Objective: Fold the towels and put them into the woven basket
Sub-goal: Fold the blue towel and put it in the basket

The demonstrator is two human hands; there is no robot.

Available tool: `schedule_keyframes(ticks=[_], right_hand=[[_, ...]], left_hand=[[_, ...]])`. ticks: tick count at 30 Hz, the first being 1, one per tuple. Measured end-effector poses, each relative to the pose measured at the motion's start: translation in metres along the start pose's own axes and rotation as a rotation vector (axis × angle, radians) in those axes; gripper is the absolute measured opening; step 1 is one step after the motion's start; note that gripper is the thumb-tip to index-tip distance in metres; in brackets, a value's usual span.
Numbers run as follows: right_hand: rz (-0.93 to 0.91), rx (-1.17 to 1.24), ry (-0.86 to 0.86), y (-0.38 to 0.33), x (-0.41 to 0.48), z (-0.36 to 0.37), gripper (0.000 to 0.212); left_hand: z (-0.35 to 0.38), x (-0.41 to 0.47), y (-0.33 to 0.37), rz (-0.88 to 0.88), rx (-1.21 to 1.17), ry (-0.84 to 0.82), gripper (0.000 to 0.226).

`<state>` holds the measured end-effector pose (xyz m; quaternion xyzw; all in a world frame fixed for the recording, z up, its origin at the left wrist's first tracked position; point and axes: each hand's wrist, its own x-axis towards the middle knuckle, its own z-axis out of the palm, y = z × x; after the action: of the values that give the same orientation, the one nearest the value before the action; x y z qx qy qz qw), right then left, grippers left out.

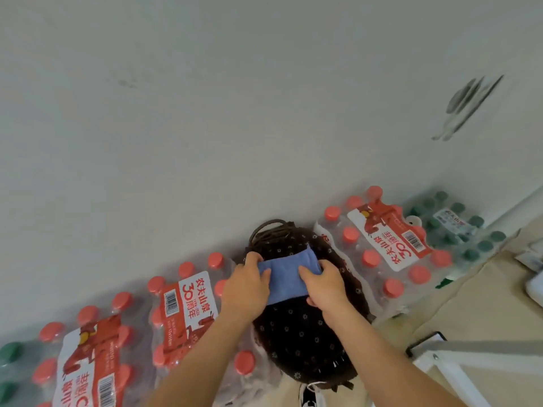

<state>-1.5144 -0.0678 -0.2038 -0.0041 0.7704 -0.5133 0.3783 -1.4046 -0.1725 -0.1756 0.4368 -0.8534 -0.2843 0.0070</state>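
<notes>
Pale wall fills most of the view, and beige floor runs along its foot. Your left hand (246,283) grips the left end of the folded blue towel (285,280), thumb on top and fingers curled round the edge. Your right hand (323,286) grips the right end, fingers lying across the top and thumb tucked at the near edge. Between them the towel sits as a flat, compact rectangle, held low over the far half of the woven basket (357,292); whether it already rests on the lining you cannot tell from this angle.

The basket is dark brown with a looped handle at its far end against the wall. It is lined with dark cloth printed with small pale flowers (296,339), which shows bare across the near half.

Shrink-wrapped packs of red-capped water bottles press against both sides of the basket: one just to your left (182,306), one just to your right (382,245). Beyond the right one stands a green-capped pack (458,227). A white frame (440,365) crosses the lower right corner.
</notes>
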Motion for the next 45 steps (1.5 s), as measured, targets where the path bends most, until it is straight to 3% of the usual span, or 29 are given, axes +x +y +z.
schedule_keyframes(ticks=[6, 12, 17, 20, 24, 28, 31, 33, 38, 45], right_hand=[[-0.146, -0.244, 0.078, 0.007, 0.044, 0.020, 0.026], [-0.215, -0.381, 0.056, 0.020, 0.062, 0.017, 0.030], [-0.260, -0.745, 0.023, 0.017, 0.066, 0.011, 0.042], [-0.414, -1.071, -0.016, 0.013, 0.052, 0.005, 0.064], [-0.757, -1.191, 0.007, 0.010, 0.043, 0.002, 0.081], [-0.844, -1.352, -0.171, 0.018, 0.056, 0.008, 0.074], [-0.839, -1.403, -0.135, 0.022, 0.065, 0.005, 0.065], [-0.877, -1.443, -0.103, 0.028, 0.072, 0.004, 0.060], [-0.993, -1.462, -0.027, 0.034, 0.073, 0.005, 0.059], [-1.118, -1.604, -0.019, 0.034, 0.083, -0.009, 0.047]], left_hand=[[0.015, 0.023, 0.015, 0.054, 0.400, -0.153, 0.050], [0.032, 0.044, 0.026, -0.083, 0.378, -0.243, 0.042], [0.041, 0.044, 0.024, -0.068, 0.572, -0.323, 0.051], [0.046, 0.047, 0.023, -0.031, 0.689, -0.355, 0.060], [0.044, 0.052, 0.023, 0.083, 0.826, -0.368, 0.052], [0.041, 0.052, 0.023, 0.091, 0.786, -0.303, 0.047], [0.035, 0.054, 0.020, 0.342, 0.853, -0.188, 0.039], [0.034, 0.053, 0.015, 0.471, 0.883, -0.224, 0.037], [0.047, 0.039, 0.011, 0.321, 0.844, -0.259, 0.047], [0.063, 0.045, 0.016, 0.234, 1.002, -0.267, 0.048]])
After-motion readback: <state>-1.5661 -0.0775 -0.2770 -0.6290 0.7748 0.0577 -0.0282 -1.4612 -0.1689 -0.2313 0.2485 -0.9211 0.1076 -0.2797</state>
